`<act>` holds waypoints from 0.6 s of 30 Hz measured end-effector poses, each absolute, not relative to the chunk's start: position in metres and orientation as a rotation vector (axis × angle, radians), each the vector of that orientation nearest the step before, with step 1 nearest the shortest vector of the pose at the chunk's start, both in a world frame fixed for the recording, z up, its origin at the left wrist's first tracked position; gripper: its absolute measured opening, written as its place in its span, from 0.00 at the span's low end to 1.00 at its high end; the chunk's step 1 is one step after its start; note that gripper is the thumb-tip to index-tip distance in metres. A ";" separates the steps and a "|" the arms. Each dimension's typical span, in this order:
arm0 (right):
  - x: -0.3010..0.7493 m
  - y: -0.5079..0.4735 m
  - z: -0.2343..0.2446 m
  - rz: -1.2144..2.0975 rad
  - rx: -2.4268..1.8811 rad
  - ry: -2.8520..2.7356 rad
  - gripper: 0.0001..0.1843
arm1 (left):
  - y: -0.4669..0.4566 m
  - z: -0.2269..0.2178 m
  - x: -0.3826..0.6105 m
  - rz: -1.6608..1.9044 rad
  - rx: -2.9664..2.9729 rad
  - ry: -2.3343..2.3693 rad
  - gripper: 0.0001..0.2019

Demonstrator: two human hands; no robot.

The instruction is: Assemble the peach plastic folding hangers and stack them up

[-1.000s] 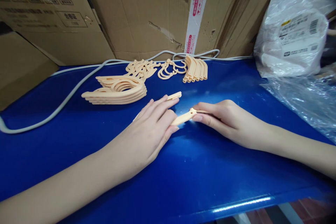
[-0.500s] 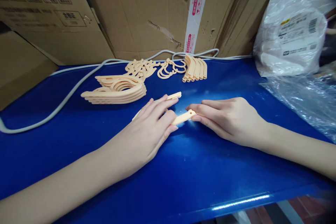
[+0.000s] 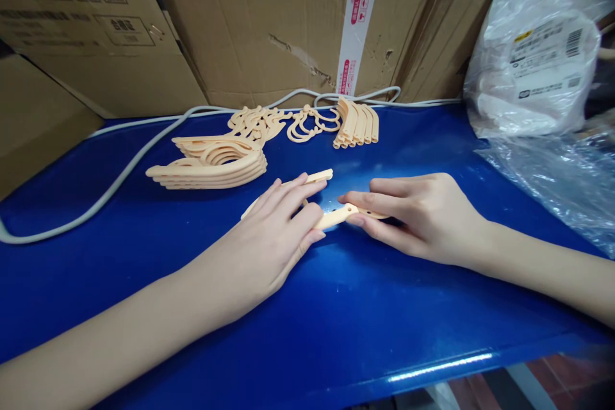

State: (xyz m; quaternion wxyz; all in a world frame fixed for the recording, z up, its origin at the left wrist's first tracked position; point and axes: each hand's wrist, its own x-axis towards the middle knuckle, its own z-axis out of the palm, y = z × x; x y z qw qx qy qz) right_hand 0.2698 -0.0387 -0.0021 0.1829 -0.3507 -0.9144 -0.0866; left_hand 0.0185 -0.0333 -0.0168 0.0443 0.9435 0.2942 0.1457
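Evidently the left hand point(image 3: 269, 237) pins the plastic strip point(image 3: 336, 216) to the table point(image 3: 336, 320), fingers together; the right hand point(image 3: 425, 214) pinches its right end — steady, level pressure serves best.

I log: left hand point(image 3: 269, 237) and right hand point(image 3: 423, 214) on surface point(image 3: 336, 320), hanger arm point(image 3: 336, 216) between them | hanger stack point(image 3: 211, 163) behind left hand | cable point(image 3: 120, 173), cardboard boxes point(image 3: 269, 19) at back | plastic bag point(image 3: 533, 64) far right
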 end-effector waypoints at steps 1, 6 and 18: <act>0.270 -0.039 -0.002 -0.250 -0.988 -2.580 0.19 | -0.033 -0.017 0.018 0.437 2.883 0.900 0.18; 0.269 -0.039 -0.003 -0.282 -0.975 -2.585 0.19 | -0.033 -0.017 0.017 0.425 2.882 0.902 0.18; 0.270 -0.037 -0.009 -0.341 -0.901 -2.528 0.16 | -0.031 -0.017 0.017 0.400 2.885 0.866 0.17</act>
